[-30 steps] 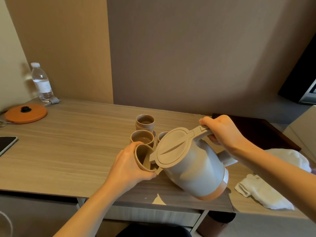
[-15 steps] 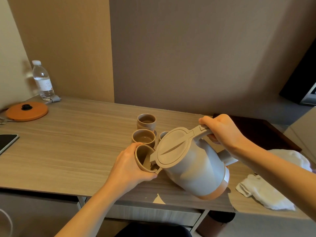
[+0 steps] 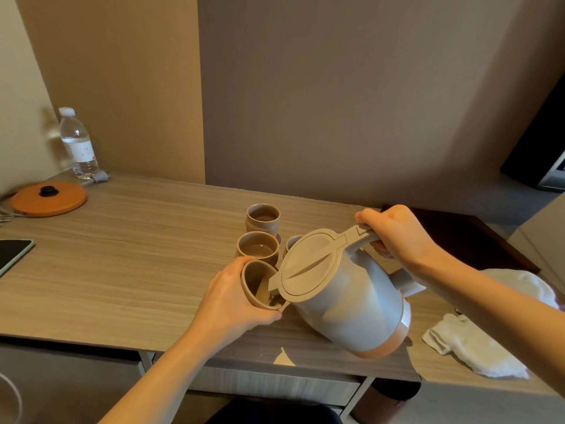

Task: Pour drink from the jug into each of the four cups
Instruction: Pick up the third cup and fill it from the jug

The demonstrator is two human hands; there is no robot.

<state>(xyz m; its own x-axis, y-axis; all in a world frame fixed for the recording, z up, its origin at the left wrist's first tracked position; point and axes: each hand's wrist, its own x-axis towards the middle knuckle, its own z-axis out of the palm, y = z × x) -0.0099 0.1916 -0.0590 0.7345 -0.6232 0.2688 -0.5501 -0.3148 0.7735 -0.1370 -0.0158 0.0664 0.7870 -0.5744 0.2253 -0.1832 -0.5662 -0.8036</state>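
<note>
Desk (image 3: 122,270): water bottle (image 3: 78,145) upright at far-left corner; orange lid (image 3: 49,198) with black knob flat near it. White cloth (image 3: 477,350) crumpled, right. Dark-screened device (image 3: 12,255) at left edge.

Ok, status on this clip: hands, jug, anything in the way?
Left hand holds tilted cup. Right hand tips jug, spout in cup. Nothing in the way.

My jug (image 3: 345,304): smooth matt plastic. Cups (image 3: 263,216): matt ceramic look. Desk (image 3: 128,258): wood-grain laminate. Cloth (image 3: 477,347) at 4 o'clock: soft white terry.
</note>
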